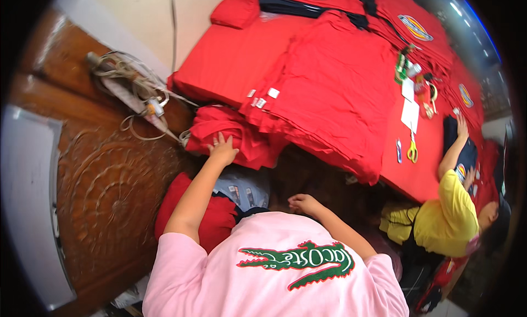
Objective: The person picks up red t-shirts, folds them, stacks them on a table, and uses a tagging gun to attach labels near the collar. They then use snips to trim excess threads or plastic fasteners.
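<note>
My left hand (222, 151) rests on a crumpled bundle of red garments (250, 139) at the table's near left edge, its fingers spread over the cloth. In front of my body my right hand (303, 203) hangs with its fingers curled in, and nothing shows in it. Just beyond the bundle, a stack of flat red shirts (335, 92) with small white tags at one corner overhangs the edge of the red-covered table (230, 59). Below my left forearm lie more red cloth (189, 218) and a clear plastic package (241, 186).
Yellow-handled scissors (413, 151), a small blue cutter (399, 151) and white paper (409, 111) lie right of the stack. A co-worker in yellow (447, 218) handles a dark shirt at the right. Tangled cables (137, 86) hang beside carved wood (112, 199) at the left.
</note>
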Motion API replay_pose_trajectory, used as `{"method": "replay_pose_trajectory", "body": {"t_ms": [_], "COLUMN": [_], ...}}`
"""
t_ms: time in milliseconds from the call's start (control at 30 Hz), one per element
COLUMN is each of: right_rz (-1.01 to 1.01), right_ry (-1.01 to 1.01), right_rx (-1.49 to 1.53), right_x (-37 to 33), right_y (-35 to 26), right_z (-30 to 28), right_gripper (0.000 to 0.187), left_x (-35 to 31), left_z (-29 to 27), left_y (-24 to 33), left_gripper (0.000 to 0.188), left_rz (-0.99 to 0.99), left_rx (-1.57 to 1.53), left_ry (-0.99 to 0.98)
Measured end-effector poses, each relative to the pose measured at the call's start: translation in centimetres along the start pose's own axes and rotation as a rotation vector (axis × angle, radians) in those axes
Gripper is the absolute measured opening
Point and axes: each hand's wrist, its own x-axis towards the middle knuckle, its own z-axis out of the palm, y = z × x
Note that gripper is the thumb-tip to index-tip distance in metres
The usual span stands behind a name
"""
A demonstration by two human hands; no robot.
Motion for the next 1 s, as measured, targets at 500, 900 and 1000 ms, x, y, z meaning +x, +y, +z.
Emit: {"method": "replay_pose_trajectory", "body": {"t_ms": [500, 900, 1000], "right_rz": [-0.532, -0.754, -0.729], "right_ry": [1.105, 0.979, 0.892], "right_rx": [-0.308, -0.78, -0.72], "right_x": [-14.0, -8.9, -9.1], "right_y": [-5.4, -11.8, -12.2], "right_z": [-12.4, -18.4, -19.2], "right_gripper": [0.038, 0.012, 0.009], "left_x": [3.5, -5.7, -5.8], "left_z": [8.4, 6.4, 6.3], "left_y": [15.4, 14.3, 12.9], "left_gripper": [0.089, 0.049, 0.044], "left_rz": [0.323, 0.353, 0.279], "left_rx": [0.146, -0.657, -0.602], "left_ry": [0.124, -0.067, 0.117]}}
